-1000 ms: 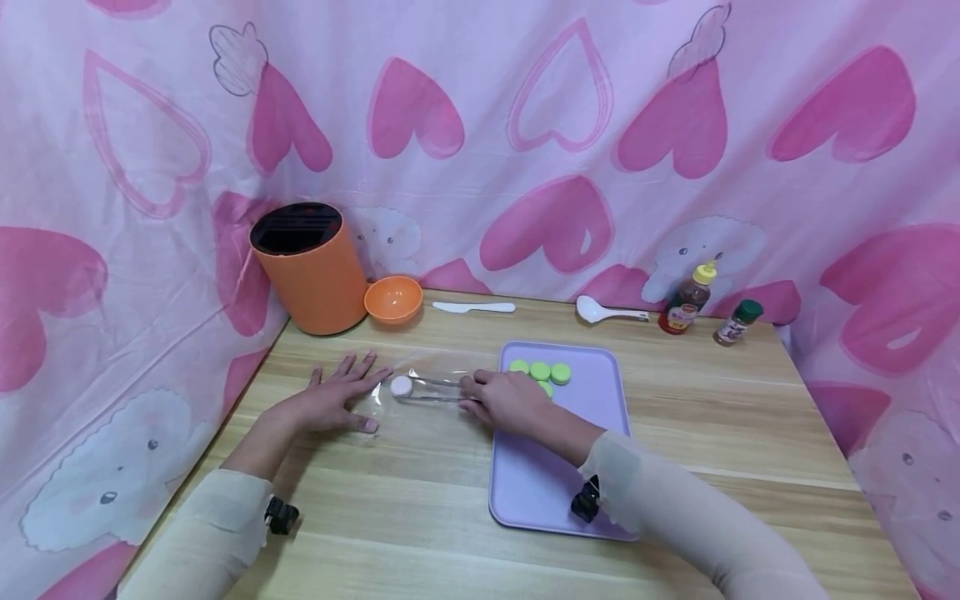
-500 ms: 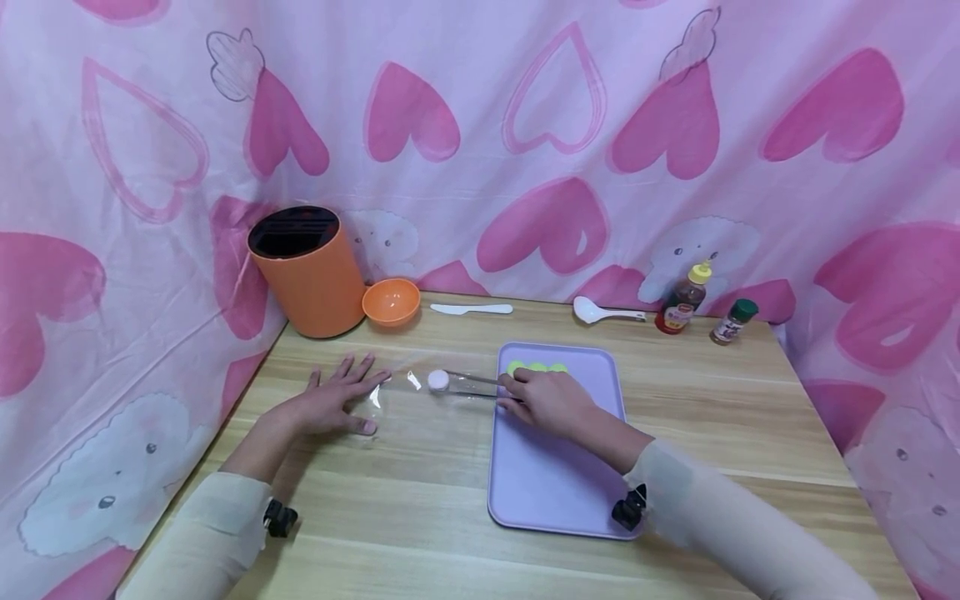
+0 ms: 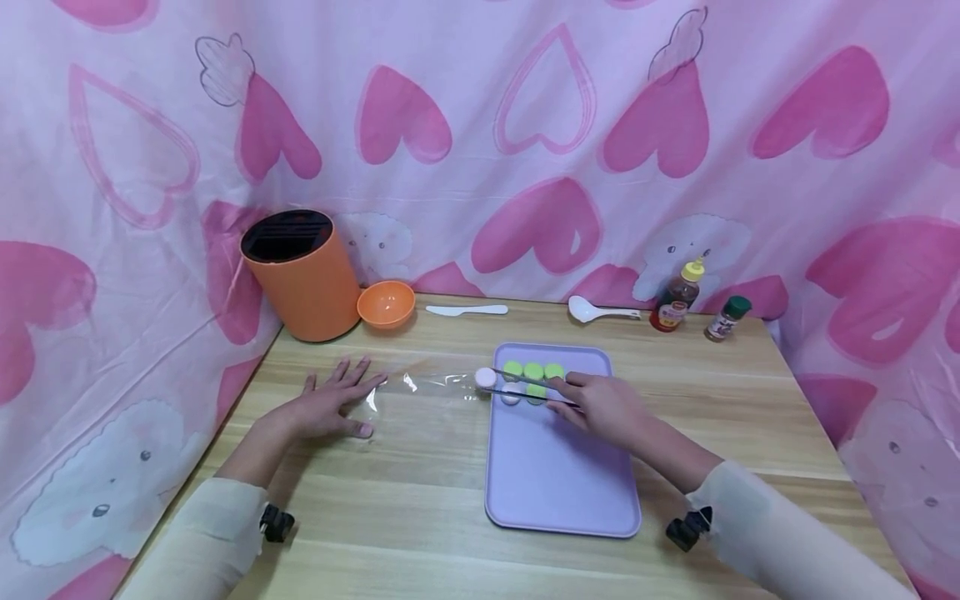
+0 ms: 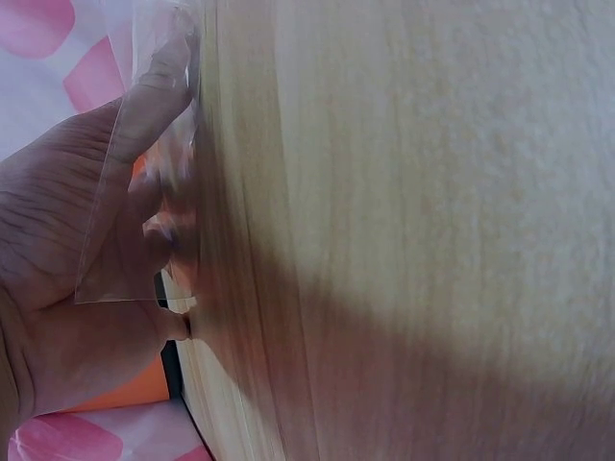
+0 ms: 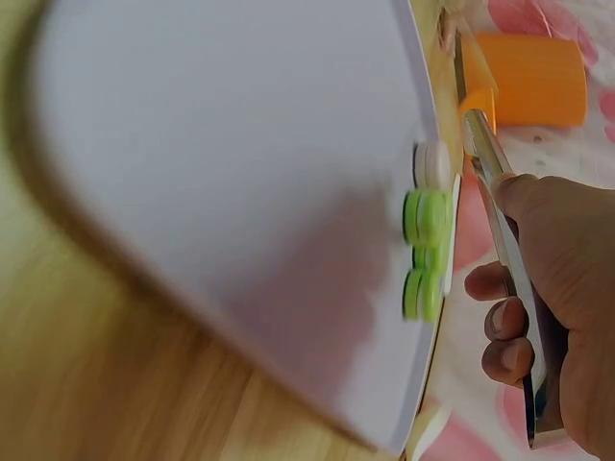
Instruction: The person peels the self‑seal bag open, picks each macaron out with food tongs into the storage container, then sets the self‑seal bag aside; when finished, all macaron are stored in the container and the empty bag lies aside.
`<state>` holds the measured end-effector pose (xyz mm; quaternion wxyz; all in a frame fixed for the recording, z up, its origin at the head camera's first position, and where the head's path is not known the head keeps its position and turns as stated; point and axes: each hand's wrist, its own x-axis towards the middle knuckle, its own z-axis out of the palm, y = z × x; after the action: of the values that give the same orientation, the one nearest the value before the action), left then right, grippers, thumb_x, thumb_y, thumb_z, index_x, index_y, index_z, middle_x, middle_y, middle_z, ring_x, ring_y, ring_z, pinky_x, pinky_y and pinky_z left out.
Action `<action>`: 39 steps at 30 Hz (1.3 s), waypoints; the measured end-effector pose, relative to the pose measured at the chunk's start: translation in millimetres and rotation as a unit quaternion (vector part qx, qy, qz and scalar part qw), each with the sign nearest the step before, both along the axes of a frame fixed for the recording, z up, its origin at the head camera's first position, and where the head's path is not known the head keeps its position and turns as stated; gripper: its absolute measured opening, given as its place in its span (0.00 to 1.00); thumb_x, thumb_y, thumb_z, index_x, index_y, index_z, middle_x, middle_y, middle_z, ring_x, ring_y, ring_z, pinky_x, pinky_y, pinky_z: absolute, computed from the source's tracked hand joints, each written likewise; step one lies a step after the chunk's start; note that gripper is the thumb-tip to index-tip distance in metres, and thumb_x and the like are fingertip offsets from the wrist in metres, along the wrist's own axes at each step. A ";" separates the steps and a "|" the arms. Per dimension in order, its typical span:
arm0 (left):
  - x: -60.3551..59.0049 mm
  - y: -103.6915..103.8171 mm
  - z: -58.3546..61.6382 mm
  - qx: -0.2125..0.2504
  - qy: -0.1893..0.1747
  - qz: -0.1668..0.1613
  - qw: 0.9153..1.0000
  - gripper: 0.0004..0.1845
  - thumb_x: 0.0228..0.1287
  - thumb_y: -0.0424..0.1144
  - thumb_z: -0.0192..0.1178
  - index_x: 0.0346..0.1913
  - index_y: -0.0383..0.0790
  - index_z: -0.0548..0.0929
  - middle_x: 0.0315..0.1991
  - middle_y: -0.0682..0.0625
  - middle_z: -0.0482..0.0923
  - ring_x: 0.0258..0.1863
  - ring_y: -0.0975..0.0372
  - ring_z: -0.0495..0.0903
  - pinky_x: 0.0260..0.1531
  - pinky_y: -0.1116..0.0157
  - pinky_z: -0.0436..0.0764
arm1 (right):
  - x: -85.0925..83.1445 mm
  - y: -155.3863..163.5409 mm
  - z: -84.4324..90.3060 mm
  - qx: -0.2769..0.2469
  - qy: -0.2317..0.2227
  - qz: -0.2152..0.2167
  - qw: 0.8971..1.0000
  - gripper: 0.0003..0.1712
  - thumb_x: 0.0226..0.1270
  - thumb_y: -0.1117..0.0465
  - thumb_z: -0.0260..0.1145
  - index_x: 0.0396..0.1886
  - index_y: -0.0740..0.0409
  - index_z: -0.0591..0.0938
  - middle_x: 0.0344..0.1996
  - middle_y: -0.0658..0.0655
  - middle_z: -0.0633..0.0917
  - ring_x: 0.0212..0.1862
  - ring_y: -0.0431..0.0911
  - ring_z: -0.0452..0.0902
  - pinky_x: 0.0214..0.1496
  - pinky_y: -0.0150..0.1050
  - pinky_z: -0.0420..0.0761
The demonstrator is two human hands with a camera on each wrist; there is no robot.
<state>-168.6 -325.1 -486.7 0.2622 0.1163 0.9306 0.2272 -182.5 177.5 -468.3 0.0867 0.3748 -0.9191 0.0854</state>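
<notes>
1. Looking down from the head camera: the right hand (image 3: 603, 404) is pinching metal tongs (image 3: 525, 387) closed on a pale pink round piece (image 3: 485, 377), which is hanging right at the left edge of the purple tray (image 3: 558, 483). The tongs are lying almost level, long axis running left to right, tips pointing left toward the clear plastic bag (image 3: 408, 385). Green round pieces (image 3: 533, 371) are sitting in a row at the tray's far end, just beside the tips. The left hand (image 3: 330, 404) is resting flat, fingers straight and spread, pressing the bag's left end onto the wooden table (image 3: 420, 517).

2. Switching to the left wrist view: straight fingers (image 4: 144, 106) are lying against the clear film, holding it down; nothing is being gripped.

3. Over to the right wrist view: curled fingers (image 5: 500, 322) are squeezing the tongs (image 5: 504, 240), with the pink piece (image 5: 430, 165) and green pieces (image 5: 423, 216) standing close together over the tray. The grip on the pink piece itself is hidden here.

4. Risk, as I judge it: the smooth round piece could be slipping from the narrow tips if the squeeze eases, or knocking the green row, since they are so close.
</notes>
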 end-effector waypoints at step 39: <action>0.8 1.1 -1.0 0.007 -0.003 0.001 1.000 0.55 0.66 0.67 0.73 0.90 0.63 0.56 0.94 0.42 0.30 0.89 0.34 0.21 0.74 0.20 0.16 | 30.8 101.7 -15.2 -0.009 -0.023 -0.094 0.995 0.19 0.69 0.47 0.81 0.55 0.49 0.95 0.40 0.50 0.95 0.29 0.35 0.80 0.29 0.34 0.83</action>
<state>-167.7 -324.0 -487.7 0.2641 0.1169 0.9282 0.2345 -151.6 279.2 -483.5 0.0760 0.2835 -0.9514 0.0935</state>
